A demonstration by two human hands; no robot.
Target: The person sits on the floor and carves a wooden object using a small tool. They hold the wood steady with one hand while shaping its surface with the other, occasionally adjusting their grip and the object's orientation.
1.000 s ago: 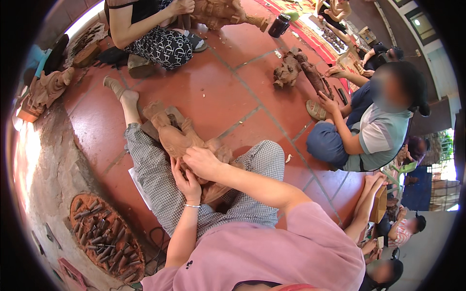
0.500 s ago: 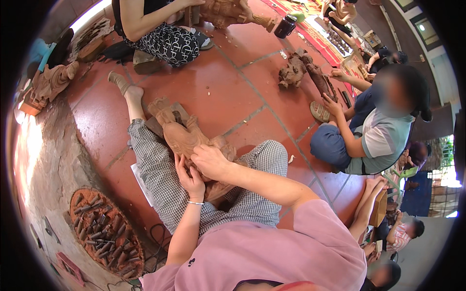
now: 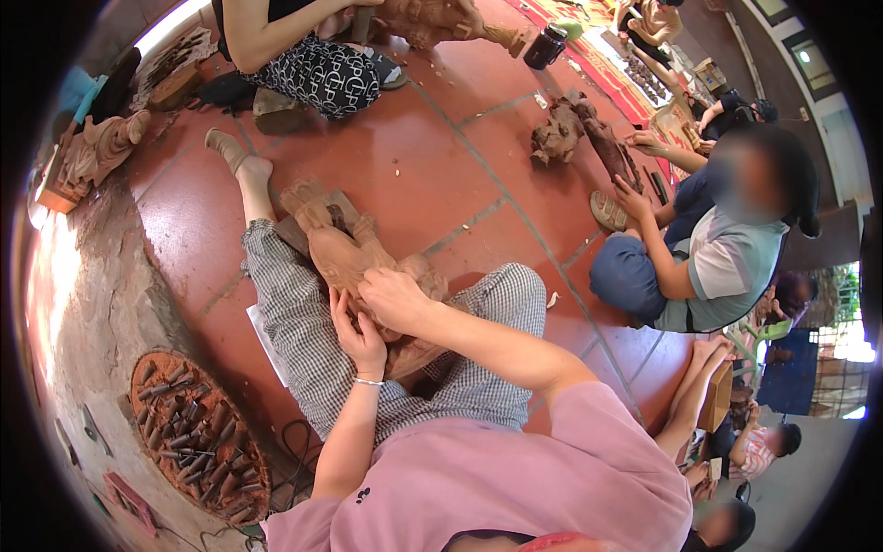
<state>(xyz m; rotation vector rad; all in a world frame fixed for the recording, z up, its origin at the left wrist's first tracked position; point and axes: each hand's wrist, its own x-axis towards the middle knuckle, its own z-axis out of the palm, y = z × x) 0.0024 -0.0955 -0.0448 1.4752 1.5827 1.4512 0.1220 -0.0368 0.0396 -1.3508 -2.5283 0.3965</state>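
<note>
A carved brown wooden figure (image 3: 338, 253) lies across my lap, between my legs in checked trousers. My left hand (image 3: 361, 342) rests along its near side, fingers stretched out against the wood. Just beyond it, my right hand (image 3: 394, 299) is closed, its fingers bent down onto the carving's surface. Whatever those fingers may hold is hidden beneath them. Both hands cover part of the figure's middle. A block of wood (image 3: 342, 204) sits beside the figure's far end.
An oval tray (image 3: 210, 381) of chisels stands at my left on a stone slab (image 3: 110, 304). A person (image 3: 727, 267) at the right works on a dark gnarled carving (image 3: 558, 133). Another person sits at the far left by a large carving (image 3: 428, 23). A dark jar (image 3: 546, 46) stands beyond.
My right hand has shifted slightly up and left over the carving. My left hand stays about where it was against the wood.
</note>
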